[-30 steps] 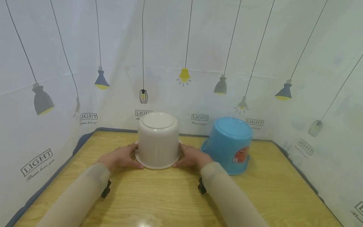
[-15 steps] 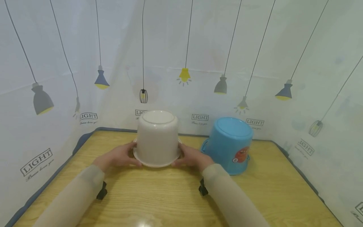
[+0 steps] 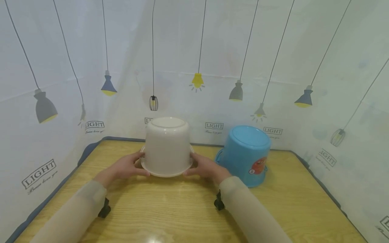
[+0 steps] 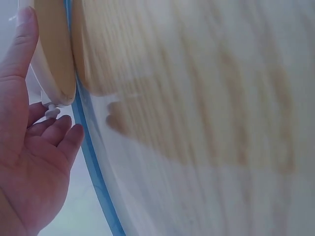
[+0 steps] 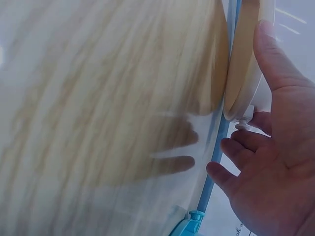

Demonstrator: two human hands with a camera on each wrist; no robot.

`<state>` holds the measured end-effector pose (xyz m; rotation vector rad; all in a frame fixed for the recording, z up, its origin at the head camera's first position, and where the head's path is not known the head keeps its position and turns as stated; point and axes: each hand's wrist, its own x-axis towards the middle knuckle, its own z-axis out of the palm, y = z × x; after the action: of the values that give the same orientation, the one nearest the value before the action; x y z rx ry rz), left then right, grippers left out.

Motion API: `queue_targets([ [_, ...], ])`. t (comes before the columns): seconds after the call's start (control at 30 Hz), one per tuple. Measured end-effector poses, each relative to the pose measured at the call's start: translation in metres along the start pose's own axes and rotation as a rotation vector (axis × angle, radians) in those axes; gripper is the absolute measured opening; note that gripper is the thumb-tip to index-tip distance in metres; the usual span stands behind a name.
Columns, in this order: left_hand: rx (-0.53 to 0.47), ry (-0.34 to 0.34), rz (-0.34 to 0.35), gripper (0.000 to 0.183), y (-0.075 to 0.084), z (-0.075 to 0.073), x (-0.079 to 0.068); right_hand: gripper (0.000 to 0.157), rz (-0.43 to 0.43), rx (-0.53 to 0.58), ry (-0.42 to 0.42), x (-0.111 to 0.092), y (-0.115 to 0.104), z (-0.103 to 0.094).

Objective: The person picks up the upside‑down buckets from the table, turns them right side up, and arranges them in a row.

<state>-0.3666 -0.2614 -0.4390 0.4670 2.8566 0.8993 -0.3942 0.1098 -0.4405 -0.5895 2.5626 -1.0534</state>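
Observation:
A white bucket (image 3: 167, 148) is upside down near the back of the wooden table, its base facing up. My left hand (image 3: 126, 168) holds its rim on the left, and my right hand (image 3: 206, 168) holds the rim on the right. Both thumbs lie along the front of the rim, with the fingers around the sides. In the left wrist view, my left hand (image 4: 39, 152) has fingertips by a small white handle knob (image 4: 51, 112). A similar knob (image 5: 241, 125) shows beside the fingers of my right hand (image 5: 275, 157). The rim appears slightly raised off the table.
A blue bucket (image 3: 243, 158) with a red sticker also stands upside down, just right of my right hand. The wooden table (image 3: 170, 212) has a dark blue edge. White sheeting (image 3: 176, 44) printed with lamps closes in the back and sides.
The white bucket has risen slightly and shifted a little to the left, with both hands holding it. My left forearm has moved left. The blue bucket has stayed in place.

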Motion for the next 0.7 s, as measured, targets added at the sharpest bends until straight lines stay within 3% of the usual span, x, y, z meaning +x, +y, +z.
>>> queue_targets([
  [0.5, -0.087, 0.019, 0.024, 0.116, -0.003, 0.0, -0.007, 0.107, 0.006, -0.039, 0.056, -0.009, -0.005, 0.0],
  [0.7, -0.117, 0.047, 0.044, 0.114, 0.001, 0.001, -0.011, 0.109, -0.009, 0.076, 0.072, -0.012, -0.003, -0.001],
])
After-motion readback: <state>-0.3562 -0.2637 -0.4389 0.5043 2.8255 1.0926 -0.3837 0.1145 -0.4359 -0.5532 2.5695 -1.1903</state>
